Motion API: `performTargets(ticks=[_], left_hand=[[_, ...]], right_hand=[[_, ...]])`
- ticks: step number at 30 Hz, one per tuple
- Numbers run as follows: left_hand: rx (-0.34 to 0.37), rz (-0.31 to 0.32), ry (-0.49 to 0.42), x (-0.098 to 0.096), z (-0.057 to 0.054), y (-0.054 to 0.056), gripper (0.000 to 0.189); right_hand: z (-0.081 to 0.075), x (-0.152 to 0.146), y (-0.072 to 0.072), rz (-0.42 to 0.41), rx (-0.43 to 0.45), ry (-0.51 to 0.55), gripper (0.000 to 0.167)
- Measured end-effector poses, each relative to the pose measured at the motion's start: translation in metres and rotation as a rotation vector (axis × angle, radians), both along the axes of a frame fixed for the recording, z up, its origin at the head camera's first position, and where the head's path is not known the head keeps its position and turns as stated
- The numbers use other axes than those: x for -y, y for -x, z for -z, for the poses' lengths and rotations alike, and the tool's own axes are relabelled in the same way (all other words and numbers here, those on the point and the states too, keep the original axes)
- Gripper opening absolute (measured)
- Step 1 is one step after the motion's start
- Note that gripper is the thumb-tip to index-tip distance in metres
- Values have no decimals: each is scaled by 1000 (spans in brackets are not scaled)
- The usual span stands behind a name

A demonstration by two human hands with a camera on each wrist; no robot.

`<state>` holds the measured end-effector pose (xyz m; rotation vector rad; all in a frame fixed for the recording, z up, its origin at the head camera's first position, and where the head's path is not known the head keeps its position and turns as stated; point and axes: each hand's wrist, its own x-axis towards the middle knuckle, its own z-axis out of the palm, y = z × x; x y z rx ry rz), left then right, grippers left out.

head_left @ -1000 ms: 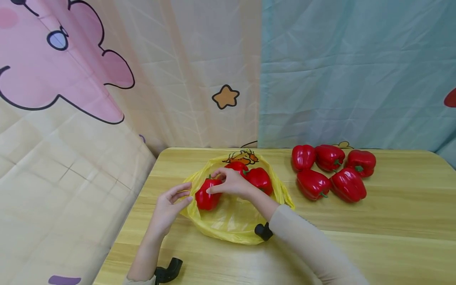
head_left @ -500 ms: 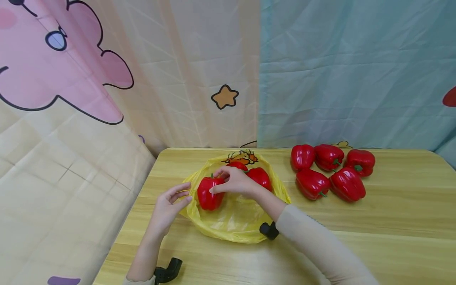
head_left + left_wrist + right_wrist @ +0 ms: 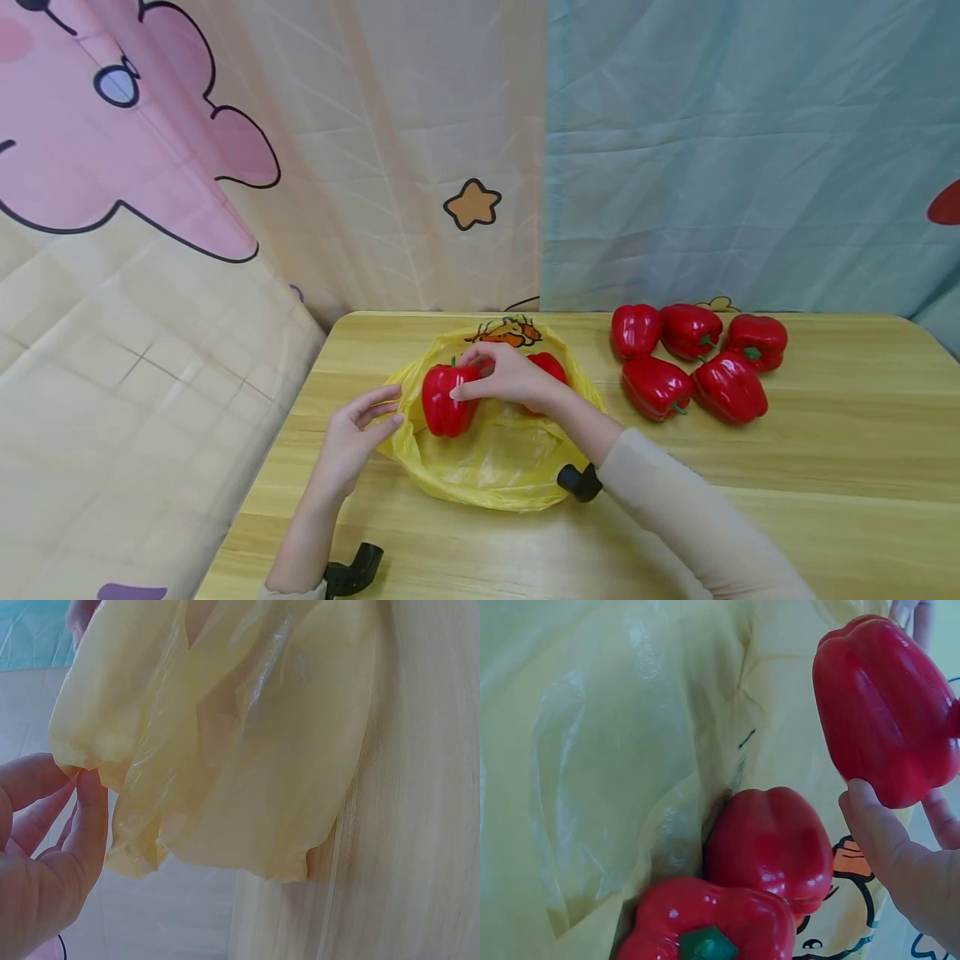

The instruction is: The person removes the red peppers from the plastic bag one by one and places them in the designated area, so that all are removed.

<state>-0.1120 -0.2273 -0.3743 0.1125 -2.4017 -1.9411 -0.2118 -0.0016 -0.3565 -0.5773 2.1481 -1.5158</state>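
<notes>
A yellow plastic bag lies with its mouth spread wide on the wooden table. My left hand pinches the left rim between thumb and fingertips, as the left wrist view shows. Over the bag's left side my right hand grips a red bell pepper, stem up, with the thumb across its near face. In the right wrist view two more red peppers rest in the bag, one pepper lying behind a pepper with a green stem. My right hand partly covers them in the head view.
Right of the bag, several red peppers sit in a cluster, among them a pepper at the front left and a pepper at the far right. The wooden table ends at a patterned curtain behind it.
My right hand has shifted a little to the right and slightly away, carrying the pepper off the bag's left wall. The left hand stays at the rim.
</notes>
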Motion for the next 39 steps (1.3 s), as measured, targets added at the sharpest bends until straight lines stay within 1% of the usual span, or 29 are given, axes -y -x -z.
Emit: performTargets(ticks=[5, 10, 14, 19, 23, 32, 39], left_hand=[[0, 3, 1, 0, 0, -1, 41], [4, 4, -3, 0, 0, 0, 41], [4, 10, -6, 0, 0, 1, 41], [-5, 21, -12, 0, 1, 1, 41], [-6, 19, -9, 0, 2, 1, 41], [-18, 21, -6, 1, 2, 0, 41], [-28, 24, -10, 2, 4, -2, 42]], right_hand=[[-6, -5, 0, -13, -13, 4, 37], [-14, -11, -1, -37, 1, 37, 36], [-19, -16, -2, -46, -8, 56, 36], [-24, -22, -4, -50, -35, 54, 36], [-26, -26, -5, -38, -54, 36, 35], [-32, -38, -7, -34, -25, 75, 33], [-37, -51, -8, -31, -11, 113, 34]])
